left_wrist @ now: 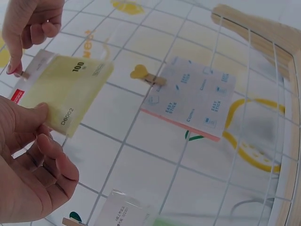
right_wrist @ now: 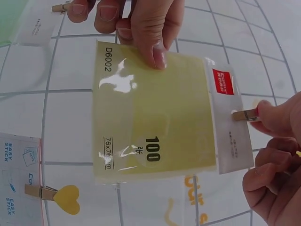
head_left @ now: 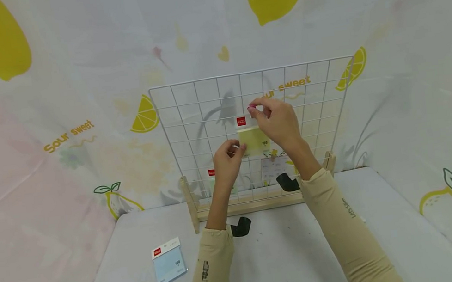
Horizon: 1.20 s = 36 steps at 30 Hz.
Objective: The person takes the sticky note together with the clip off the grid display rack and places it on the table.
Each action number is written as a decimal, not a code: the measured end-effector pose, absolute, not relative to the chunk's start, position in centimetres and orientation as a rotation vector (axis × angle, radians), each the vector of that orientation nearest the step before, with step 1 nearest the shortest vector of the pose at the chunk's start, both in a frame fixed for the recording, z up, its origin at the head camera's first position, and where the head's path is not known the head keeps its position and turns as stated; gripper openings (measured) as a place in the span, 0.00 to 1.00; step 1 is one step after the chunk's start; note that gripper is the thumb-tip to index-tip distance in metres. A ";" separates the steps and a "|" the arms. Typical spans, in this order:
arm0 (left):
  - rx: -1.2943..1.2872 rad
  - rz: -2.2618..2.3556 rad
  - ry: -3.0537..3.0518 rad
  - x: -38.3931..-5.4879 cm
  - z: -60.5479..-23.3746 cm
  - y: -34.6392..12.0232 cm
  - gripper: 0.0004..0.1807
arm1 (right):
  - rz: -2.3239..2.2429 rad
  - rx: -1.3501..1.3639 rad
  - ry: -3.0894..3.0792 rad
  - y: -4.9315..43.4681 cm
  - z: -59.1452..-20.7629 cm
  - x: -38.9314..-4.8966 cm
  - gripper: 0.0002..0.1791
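A pack of yellow sticky notes (head_left: 254,140) with a white header is held up against the white wire grid (head_left: 213,99). My left hand (head_left: 227,163) pinches the pack's edge between thumb and fingers. At the header, my right hand (head_left: 279,120) pinches a small wooden clothespin (right_wrist: 244,115). The clothespin's tip overlaps the header in the right wrist view, and its pinkish-red end is mostly covered by the fingers. Beside the pack, a pale "Easy Stick" packet (left_wrist: 188,96) hangs on the grid from a clothespin with a yellow heart (right_wrist: 67,199).
A green sticky note pack (head_left: 232,188) hangs low on the grid, partly hidden behind the left arm. On the white table (head_left: 273,266), a blue sticky note pack (head_left: 170,264) lies at the left. A wooden stand (head_left: 254,206) supports the grid. Printed cloth walls surround the table.
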State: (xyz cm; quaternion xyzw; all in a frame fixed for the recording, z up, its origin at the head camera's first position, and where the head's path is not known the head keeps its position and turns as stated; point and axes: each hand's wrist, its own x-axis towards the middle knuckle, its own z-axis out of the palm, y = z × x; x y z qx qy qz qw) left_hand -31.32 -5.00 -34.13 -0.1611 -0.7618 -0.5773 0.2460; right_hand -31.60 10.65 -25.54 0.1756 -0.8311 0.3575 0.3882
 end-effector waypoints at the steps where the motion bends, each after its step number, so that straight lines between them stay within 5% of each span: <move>1: -0.443 -1.592 -2.074 -31.3 -34.1 -5.0 0.08 | 0.919 0.454 -2.099 10.7 -25.5 -31.6 0.10; 36: -0.409 -1.738 -2.009 -30.6 -34.3 -5.1 0.06 | 1.100 0.560 -1.724 11.4 -26.2 -32.0 0.05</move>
